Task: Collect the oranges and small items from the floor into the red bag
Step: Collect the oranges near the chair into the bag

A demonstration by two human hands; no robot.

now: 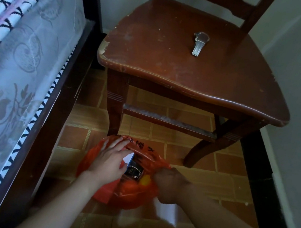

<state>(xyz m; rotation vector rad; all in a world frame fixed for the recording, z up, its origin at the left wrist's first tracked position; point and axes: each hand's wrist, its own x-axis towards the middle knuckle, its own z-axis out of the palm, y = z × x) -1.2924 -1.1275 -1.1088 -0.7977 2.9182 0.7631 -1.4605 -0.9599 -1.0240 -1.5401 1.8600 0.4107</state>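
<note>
Bed [15,74] fills the left side, cut off by the frame; lacy translucent floral cover hangs down its side, zigzag black-white trim along the dark wood rail. Wooden chair [183,60], reddish-brown, chipped and scuffed seat edge, stands at the far end of the floor against the pale wall; its backrest top is cut off. Floor [204,180] is orange-brown square tile with pale grout, dark strip along the right wall.

Red bag [129,194], thin crinkly plastic with black print, lies on the floor just in front of the chair's left front leg, between bed and right wall. Its mouth gapes upward. Inside: a dark box with a watch picture [134,171], partly hidden by the left hand; an orange [145,179], only a small bright patch showing; the rest of the contents can't be made out.

Left hand [108,159] rests on the bag's left side, fingers straight and spread, touching a white box edge [128,158]. Right hand [169,184], in shadow, fingers curled, pinching the bag's right rim. White blurred object [166,212] on the floor under the right wrist, shape unclear.

Small metal clasp-like piece [200,43] lies on the chair seat near the backrest.
</note>
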